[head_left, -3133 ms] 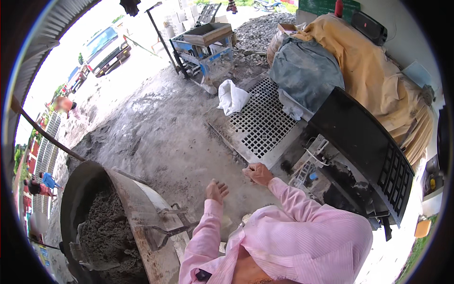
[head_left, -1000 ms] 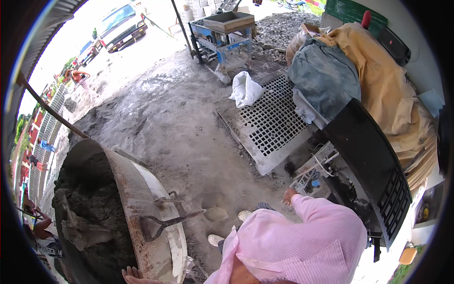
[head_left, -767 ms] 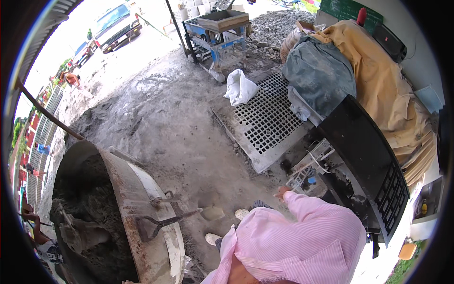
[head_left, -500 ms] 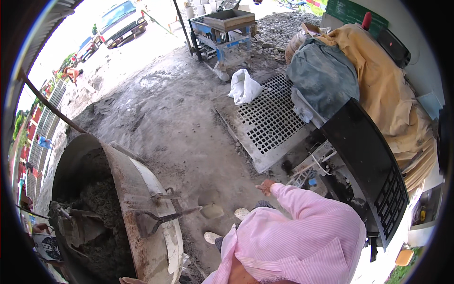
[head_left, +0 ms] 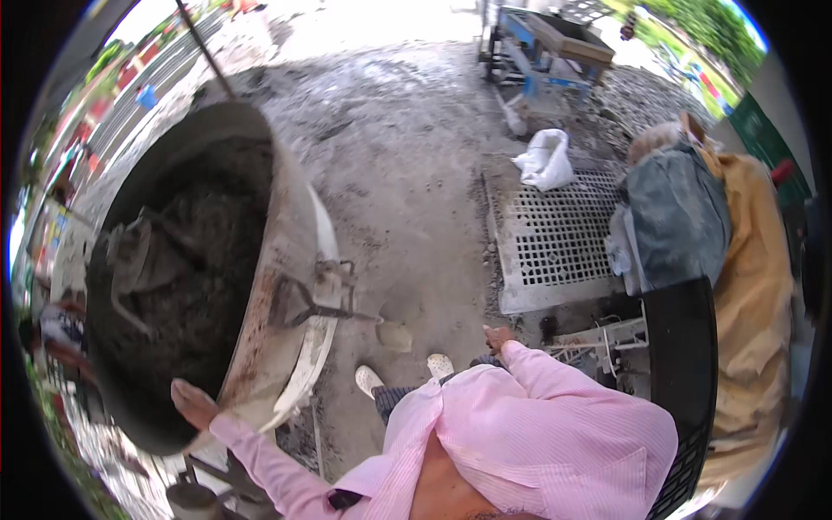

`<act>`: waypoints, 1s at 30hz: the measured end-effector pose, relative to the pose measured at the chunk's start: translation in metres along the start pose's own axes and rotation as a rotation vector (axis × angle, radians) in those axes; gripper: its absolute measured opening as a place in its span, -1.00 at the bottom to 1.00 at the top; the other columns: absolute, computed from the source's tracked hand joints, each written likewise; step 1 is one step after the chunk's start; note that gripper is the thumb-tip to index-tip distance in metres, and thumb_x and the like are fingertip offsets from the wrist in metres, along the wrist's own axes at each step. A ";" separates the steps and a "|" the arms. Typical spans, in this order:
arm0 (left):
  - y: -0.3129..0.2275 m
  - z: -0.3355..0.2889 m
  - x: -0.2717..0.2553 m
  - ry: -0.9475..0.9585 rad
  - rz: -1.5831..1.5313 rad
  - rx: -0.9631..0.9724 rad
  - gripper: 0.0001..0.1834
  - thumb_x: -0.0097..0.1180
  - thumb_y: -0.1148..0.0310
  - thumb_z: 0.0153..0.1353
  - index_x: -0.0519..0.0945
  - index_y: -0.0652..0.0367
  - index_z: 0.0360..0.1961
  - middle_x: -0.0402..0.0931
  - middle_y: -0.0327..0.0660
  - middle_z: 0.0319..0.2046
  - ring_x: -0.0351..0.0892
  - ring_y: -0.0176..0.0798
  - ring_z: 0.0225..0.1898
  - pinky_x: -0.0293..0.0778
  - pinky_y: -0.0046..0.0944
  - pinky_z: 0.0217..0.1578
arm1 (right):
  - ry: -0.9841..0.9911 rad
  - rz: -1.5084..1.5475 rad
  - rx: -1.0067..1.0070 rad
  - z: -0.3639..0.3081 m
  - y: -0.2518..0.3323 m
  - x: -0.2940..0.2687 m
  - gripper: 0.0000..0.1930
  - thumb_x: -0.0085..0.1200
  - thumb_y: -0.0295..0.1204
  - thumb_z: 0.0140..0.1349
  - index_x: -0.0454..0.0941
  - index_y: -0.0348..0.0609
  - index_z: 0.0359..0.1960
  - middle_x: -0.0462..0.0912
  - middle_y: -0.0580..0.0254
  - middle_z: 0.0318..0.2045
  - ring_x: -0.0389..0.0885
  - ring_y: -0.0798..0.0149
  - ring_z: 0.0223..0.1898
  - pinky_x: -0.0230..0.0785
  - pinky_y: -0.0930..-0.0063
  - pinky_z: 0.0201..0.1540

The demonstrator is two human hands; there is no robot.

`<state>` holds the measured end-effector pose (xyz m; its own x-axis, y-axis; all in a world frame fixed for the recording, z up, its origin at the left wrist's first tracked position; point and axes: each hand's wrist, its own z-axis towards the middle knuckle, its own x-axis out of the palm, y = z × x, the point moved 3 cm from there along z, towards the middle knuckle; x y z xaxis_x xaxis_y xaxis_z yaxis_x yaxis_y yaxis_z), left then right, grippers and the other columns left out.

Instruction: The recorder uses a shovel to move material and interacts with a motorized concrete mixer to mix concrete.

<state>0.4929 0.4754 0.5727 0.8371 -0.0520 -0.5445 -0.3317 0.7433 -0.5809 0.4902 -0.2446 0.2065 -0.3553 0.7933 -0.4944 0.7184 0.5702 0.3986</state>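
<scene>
To my left stands a large round metal mixing drum, holding dark grey mix and mixing blades. My left hand is at the drum's near rim with its fingers stretched out, holding nothing; whether it touches the metal I cannot tell. Low in front of my body hangs my right hand, its fingers loose and apart with nothing in them. A shovel leans on the drum, D-shaped handle up and blade down on the ground by my feet.
Ahead to the right lies a pale grid panel with a white sack on it. A blue machine with a tray stands beyond, beside a gravel heap. Grey and tan covers and a black panel line my right.
My view has turned left, so the drum sits further into the picture. My left hand and forearm have come up into sight by the drum's rim. My right hand stays low in front.
</scene>
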 end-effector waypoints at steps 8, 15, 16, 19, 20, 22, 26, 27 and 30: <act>-0.042 -0.010 -0.001 -0.140 0.063 -0.108 -0.58 0.00 0.02 0.35 0.64 0.13 -0.07 0.62 0.04 -0.11 0.59 0.13 -0.06 0.48 -0.02 -0.02 | 0.205 0.278 -0.042 -0.013 0.032 0.020 -0.63 0.14 -0.19 0.27 0.53 -0.31 -0.16 0.60 0.07 -0.45 0.52 0.22 -0.65 0.40 0.30 -0.59; -0.040 -0.015 -0.016 -0.049 0.174 -0.267 -0.57 -0.05 -0.05 0.28 0.67 0.03 -0.16 0.64 -0.10 -0.16 0.62 0.09 -0.12 0.51 0.02 -0.10 | 0.215 0.087 -0.114 -0.021 0.040 0.025 -0.62 0.16 -0.15 0.22 0.59 -0.30 -0.28 0.69 0.01 -0.42 0.64 0.17 -0.57 0.43 0.31 -0.58; -0.042 -0.014 -0.016 -0.034 0.166 -0.272 -0.57 -0.04 -0.04 0.27 0.67 0.04 -0.17 0.64 -0.10 -0.17 0.62 0.09 -0.13 0.51 0.02 -0.10 | 0.216 0.076 -0.136 -0.016 0.036 0.025 -0.63 0.16 -0.15 0.21 0.59 -0.30 -0.29 0.69 0.02 -0.44 0.63 0.18 -0.58 0.42 0.32 -0.58; -0.050 -0.013 -0.013 -0.025 0.163 -0.280 -0.57 -0.03 -0.04 0.27 0.68 0.06 -0.19 0.65 -0.10 -0.18 0.63 0.10 -0.14 0.51 0.02 -0.11 | 0.203 0.013 -0.178 -0.013 0.039 0.027 -0.64 0.16 -0.16 0.19 0.59 -0.29 -0.30 0.69 0.03 -0.45 0.61 0.19 -0.58 0.42 0.32 -0.57; -0.053 -0.013 -0.011 -0.014 0.150 -0.275 -0.57 -0.03 -0.03 0.27 0.69 0.07 -0.20 0.65 -0.10 -0.19 0.63 0.11 -0.15 0.52 0.02 -0.11 | 0.207 0.008 -0.179 -0.010 0.037 0.027 -0.64 0.16 -0.16 0.19 0.59 -0.29 -0.30 0.69 0.03 -0.45 0.61 0.19 -0.58 0.42 0.32 -0.57; -0.051 -0.012 -0.009 -0.039 0.157 -0.252 -0.58 -0.02 -0.03 0.27 0.69 0.06 -0.21 0.65 -0.10 -0.21 0.64 0.11 -0.17 0.52 0.02 -0.12 | 0.215 0.078 -0.175 -0.003 0.034 0.028 -0.64 0.15 -0.16 0.18 0.60 -0.28 -0.27 0.70 0.04 -0.44 0.63 0.20 -0.56 0.41 0.32 -0.56; -0.043 -0.014 -0.010 -0.104 0.161 -0.192 -0.59 -0.02 -0.01 0.28 0.69 0.07 -0.23 0.66 -0.08 -0.22 0.64 0.10 -0.18 0.53 0.01 -0.15 | 0.247 0.048 -0.137 -0.014 0.054 0.028 -0.63 0.16 -0.16 0.18 0.60 -0.28 -0.24 0.71 0.04 -0.43 0.63 0.20 -0.55 0.42 0.32 -0.55; -0.043 -0.015 -0.010 -0.109 0.145 -0.200 -0.59 -0.01 -0.01 0.28 0.69 0.08 -0.23 0.66 -0.07 -0.23 0.64 0.10 -0.18 0.53 0.01 -0.15 | 0.229 -0.003 -0.154 -0.018 0.060 0.027 -0.63 0.16 -0.17 0.17 0.60 -0.28 -0.23 0.71 0.04 -0.42 0.64 0.20 -0.54 0.42 0.32 -0.55; -0.038 -0.016 -0.014 -0.119 0.144 -0.202 -0.59 -0.01 -0.01 0.28 0.69 0.09 -0.23 0.66 -0.07 -0.23 0.64 0.09 -0.19 0.52 0.02 -0.17 | 0.191 -0.089 -0.220 -0.041 0.074 0.023 -0.63 0.16 -0.18 0.16 0.61 -0.29 -0.22 0.72 0.04 -0.41 0.66 0.19 -0.52 0.44 0.32 -0.53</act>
<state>0.4870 0.4370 0.5925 0.8165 0.1322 -0.5620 -0.5209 0.5885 -0.6183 0.5106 -0.1756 0.2559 -0.5320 0.7521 -0.3890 0.5400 0.6553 0.5282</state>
